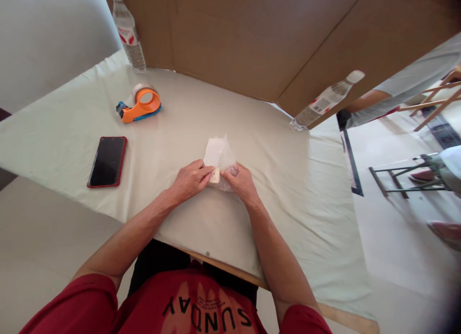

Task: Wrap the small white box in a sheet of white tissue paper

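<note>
My left hand (190, 179) and my right hand (240, 181) meet at the middle of the table, both pinched on a thin clear plastic bag (220, 154) that holds a white sheet and a small pale block. The bag's upper part stands up and away from me, past my fingertips. My fingers are closed on its lower edge, where the small block (215, 176) sits between the two hands. Both forearms rest on the pale tablecloth (295, 180).
A red-cased phone (107, 161) lies face up at the left. An orange tape dispenser (140, 104) sits behind it. Two water bottles (128, 30) (326, 100) stand against a large cardboard wall (259, 36). Another person's arm and wooden stools are at the right.
</note>
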A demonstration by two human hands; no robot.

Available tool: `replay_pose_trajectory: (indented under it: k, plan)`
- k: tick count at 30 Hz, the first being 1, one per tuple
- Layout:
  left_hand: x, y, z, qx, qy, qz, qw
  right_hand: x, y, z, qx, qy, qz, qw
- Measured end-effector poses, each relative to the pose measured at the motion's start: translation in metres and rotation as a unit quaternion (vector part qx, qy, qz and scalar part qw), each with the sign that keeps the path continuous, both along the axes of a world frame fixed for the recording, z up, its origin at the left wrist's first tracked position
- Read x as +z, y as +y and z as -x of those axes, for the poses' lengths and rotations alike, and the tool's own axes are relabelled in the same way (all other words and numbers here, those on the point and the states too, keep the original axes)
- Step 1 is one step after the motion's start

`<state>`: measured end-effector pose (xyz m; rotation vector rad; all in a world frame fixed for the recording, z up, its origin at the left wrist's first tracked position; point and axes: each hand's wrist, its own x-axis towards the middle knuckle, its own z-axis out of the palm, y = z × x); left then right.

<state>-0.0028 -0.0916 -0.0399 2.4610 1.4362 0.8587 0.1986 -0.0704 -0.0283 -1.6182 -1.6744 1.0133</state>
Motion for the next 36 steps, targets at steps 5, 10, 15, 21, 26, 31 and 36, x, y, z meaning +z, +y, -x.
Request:
replay_pose_trajectory:
  k: [5,10,15,21,26,31,36]
  plan:
    - [0.001,0.0,0.0,-0.003,0.002,0.003,1.0,-0.001,-0.001,0.005,-0.004,-0.004,-0.006,1.0]
    - [0.003,0.0,-0.001,-0.002,0.014,0.006,1.0,0.002,-0.002,0.005,-0.021,-0.015,-0.014,1.0]
    - [0.006,0.0,-0.002,0.002,0.022,0.007,1.0,0.008,-0.004,0.009,-0.04,0.01,-0.038,0.998]
    - [0.008,0.0,-0.004,0.002,0.027,0.015,1.0,0.013,-0.006,0.015,-0.045,0.149,0.023,0.988]
    - [0.006,0.001,-0.005,0.006,0.033,0.016,0.999,0.014,-0.006,0.018,-0.068,0.22,0.052,0.972]
    - [0.006,0.001,-0.006,0.009,0.032,0.018,0.999,0.021,-0.007,0.025,-0.059,0.243,0.077,0.965]
    - [0.014,-0.001,-0.007,0.007,0.023,0.051,0.998,0.028,-0.012,0.025,-0.045,0.261,0.102,0.959]
